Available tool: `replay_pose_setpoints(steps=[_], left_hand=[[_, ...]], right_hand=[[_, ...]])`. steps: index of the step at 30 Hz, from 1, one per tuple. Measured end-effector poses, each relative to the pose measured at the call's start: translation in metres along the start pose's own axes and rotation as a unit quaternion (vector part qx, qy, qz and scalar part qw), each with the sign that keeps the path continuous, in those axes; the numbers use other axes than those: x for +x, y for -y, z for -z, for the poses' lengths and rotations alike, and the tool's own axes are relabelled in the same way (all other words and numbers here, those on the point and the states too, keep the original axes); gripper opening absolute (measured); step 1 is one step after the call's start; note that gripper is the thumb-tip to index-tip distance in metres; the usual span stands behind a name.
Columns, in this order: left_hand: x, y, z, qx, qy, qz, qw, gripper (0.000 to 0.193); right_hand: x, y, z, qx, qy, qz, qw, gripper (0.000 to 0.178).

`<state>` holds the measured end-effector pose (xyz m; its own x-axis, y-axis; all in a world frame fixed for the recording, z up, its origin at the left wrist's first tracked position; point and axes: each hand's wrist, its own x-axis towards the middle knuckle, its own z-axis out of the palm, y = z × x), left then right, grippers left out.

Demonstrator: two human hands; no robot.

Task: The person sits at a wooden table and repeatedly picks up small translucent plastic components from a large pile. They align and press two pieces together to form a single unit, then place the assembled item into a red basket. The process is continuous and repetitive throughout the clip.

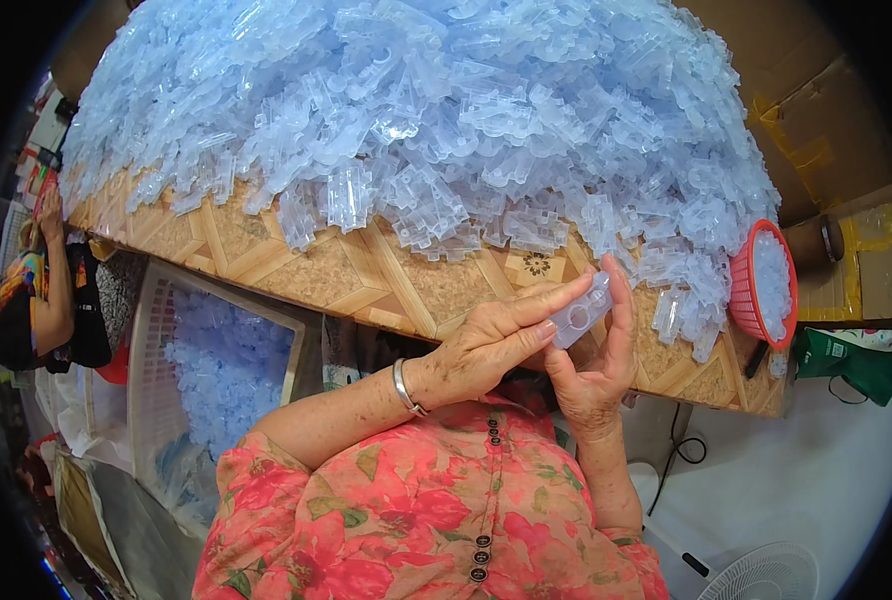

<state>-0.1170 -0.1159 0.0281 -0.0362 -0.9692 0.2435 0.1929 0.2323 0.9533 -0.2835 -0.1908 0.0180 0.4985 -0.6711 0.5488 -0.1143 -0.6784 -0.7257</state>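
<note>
Between my two hands, above the near edge of the table, is a small clear plastic part [579, 314] with a round ring shape in it. My left hand [491, 338], a silver bangle at its wrist, grips the part from the left with fingers and thumb. From the right, my right hand [602, 375] closes on the same part, its fingers pointing up and its thumb near the lower end. A huge heap of similar clear, bluish plastic parts [486, 120] covers most of the table just beyond my hands.
A red basket [742, 283] of plastic parts stands at the table's right end. The wood-patterned tabletop [366, 268] shows along the near edge. Below left is a large pale crate [156, 370] of more parts. At far left another person's arm [54, 280] reaches toward the table. A white fan [771, 575] is at lower right.
</note>
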Motion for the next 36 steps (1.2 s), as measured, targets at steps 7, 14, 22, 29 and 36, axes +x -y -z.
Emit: replay_pose_setpoints(steps=[7, 14, 22, 29, 36], left_hand=[[-0.002, -0.012, 0.002, -0.046, -0.013, 0.105, 0.993, 0.051], [-0.002, -0.004, -0.001, -0.059, -0.038, 0.060, 0.996, 0.053], [-0.002, -0.003, 0.002, 0.038, -0.026, 0.001, 0.999, 0.050], [0.001, 0.007, -0.009, 0.141, -0.076, -0.066, 0.985, 0.052], [0.015, 0.018, 0.002, 0.353, -0.073, -0.147, 0.921, 0.040]], right_hand=[[-0.001, 0.010, -0.010, 0.246, -0.049, -0.121, 0.960, 0.095], [0.001, 0.007, -0.004, 0.252, -0.001, -0.160, 0.954, 0.091], [0.006, 0.001, 0.001, 0.047, 0.018, -0.024, 0.998, 0.092], [0.002, 0.000, -0.004, -0.014, -0.008, -0.063, 0.998, 0.092], [0.016, -0.002, 0.029, -0.165, 0.091, 0.033, 0.982, 0.045]])
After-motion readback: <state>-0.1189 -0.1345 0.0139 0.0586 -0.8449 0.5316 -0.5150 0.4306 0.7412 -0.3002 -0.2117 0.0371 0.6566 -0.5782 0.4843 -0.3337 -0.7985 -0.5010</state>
